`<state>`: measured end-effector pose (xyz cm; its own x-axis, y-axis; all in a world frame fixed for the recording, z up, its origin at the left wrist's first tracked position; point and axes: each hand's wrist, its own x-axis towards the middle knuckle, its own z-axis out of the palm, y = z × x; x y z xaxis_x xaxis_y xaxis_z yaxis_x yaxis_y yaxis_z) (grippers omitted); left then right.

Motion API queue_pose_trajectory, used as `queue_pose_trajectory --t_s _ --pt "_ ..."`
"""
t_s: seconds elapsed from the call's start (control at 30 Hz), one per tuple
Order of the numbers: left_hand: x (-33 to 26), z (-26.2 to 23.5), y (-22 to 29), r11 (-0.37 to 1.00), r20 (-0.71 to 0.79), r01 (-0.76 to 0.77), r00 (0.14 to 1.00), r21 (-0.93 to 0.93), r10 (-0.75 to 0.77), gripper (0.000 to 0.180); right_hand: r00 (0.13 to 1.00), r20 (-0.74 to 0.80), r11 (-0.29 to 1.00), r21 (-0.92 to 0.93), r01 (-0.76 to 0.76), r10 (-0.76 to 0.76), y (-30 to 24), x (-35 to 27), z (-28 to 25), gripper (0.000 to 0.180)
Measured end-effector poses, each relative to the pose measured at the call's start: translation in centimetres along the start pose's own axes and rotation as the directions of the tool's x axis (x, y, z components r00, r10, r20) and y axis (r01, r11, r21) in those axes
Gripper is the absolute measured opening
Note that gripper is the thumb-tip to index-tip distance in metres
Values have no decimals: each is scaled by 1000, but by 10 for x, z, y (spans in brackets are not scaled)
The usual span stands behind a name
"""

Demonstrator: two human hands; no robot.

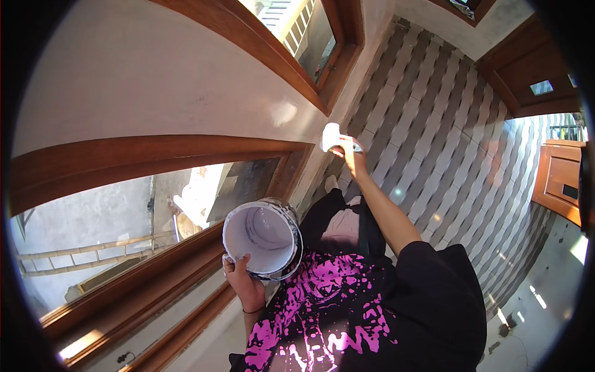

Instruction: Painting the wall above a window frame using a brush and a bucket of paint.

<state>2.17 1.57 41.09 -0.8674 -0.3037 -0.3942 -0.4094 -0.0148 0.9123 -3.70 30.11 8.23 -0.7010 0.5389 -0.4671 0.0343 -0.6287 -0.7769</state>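
Observation:
My left hand [243, 280] grips the near left rim of a round paint bucket [265, 239], thumb over the edge and fingers outside. The bucket tilts toward me, its inside coated pale and its outer wall smeared with paint. My right hand [351, 154] reaches forward, closed around a paintbrush with a broad white head [331, 136]. That head is close to the lower wall beside the window frames; whether it touches is hard to tell. Fingers cover part of the brush's handle.
Wooden window frames [266, 53] with glass line the pale wall [136, 74] at left. A bamboo ladder [93, 251] shows through the lower window. Patterned tiles [434, 142] cover the floor at right, with wooden doors [527, 68] beyond. My foot [331, 183] stands near the wall.

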Motion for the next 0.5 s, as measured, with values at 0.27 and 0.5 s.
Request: queue_pose_trajectory --t_s 0.27,0.5 --pt "31 1 19 1000 118 8 993 25 -11 24 991 -131 990 142 9 10 51 30 31 25" --pt "50 -9 28 992 127 73 988 101 -86 26 995 40 983 160 84 -92 0 -7 74 29"
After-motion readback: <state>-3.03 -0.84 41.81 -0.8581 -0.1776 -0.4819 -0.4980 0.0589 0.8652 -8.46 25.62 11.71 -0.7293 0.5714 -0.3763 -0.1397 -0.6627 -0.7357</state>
